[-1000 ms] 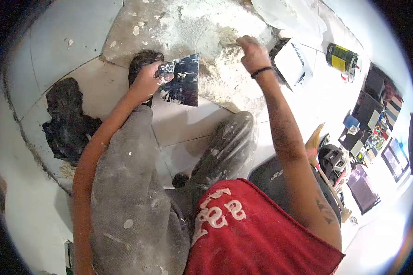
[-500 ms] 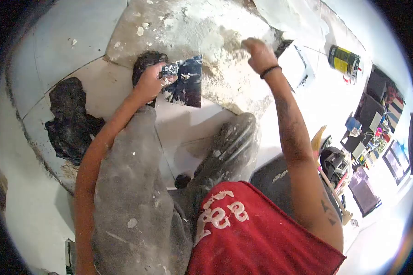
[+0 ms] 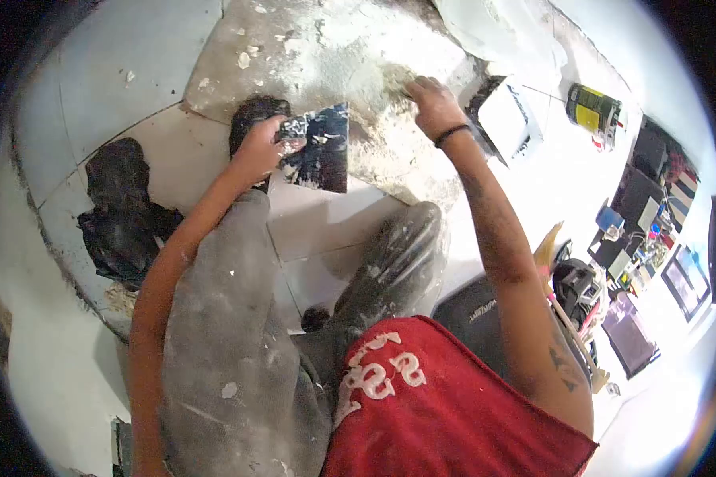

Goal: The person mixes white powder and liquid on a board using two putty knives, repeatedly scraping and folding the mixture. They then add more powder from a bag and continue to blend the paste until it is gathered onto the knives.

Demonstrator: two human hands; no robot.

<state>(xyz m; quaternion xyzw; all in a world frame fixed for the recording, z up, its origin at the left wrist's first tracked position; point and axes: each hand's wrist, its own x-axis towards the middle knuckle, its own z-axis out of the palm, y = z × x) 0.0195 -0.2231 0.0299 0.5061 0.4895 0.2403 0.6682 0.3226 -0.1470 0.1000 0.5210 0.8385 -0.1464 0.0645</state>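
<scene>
My left hand is closed round the handle of a wide-bladed putty knife. White paste is smeared over its dark blade, which is held out to the right of my left shoe. My right hand is over a rough patch caked with whitish, crumbly material. Its fingers are bent together and point left, close to a yellowish damp-looking spot. Whatever they may hold is hidden. A dark band circles my right wrist.
Black crumpled plastic lies at the left. A white-centred, dark-edged piece and a yellow-black can lie right of the patch. A dark case, tools and scattered items are farther right.
My right hand has moved left and slightly down over the patch, uncovering more of the white-centred piece. The putty knife in my left hand has dropped slightly lower.
</scene>
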